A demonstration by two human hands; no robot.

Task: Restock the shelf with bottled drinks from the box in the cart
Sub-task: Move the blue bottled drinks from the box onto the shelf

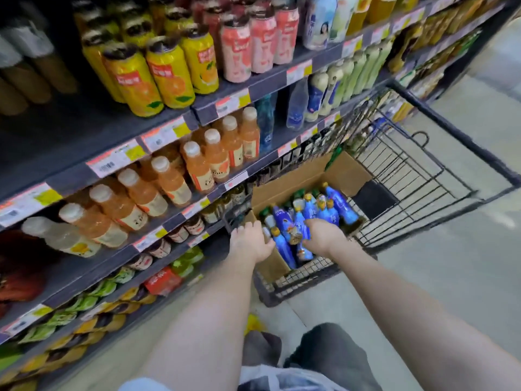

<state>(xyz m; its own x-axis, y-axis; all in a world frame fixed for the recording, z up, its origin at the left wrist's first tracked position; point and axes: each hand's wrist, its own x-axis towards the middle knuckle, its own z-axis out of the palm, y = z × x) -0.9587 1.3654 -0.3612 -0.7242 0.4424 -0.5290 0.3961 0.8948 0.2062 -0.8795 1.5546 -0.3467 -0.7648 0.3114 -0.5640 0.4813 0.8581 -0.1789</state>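
Bottles [338,204] with blue labels stand packed in the cardboard box [310,176] inside the cart [408,176] beside the shelf [267,83]. The right hand [321,235] curls its fingers over one. The left hand [251,244] rests at the box's near edge, and its finger posture cannot be told.

The box [342,176] is matt brown cardboard, slightly rough, and the bottles [339,203] inside it are glossy plastic wrapped in shiny blue film. Around the box, the cart [417,176] is thin black-coated metal wire. Left of the box, the shelf [93,128] looks like dark, matt painted metal, edged with glossy paper price tags [163,134]; the floor [451,277] right of the box looks smooth, pale and dull.
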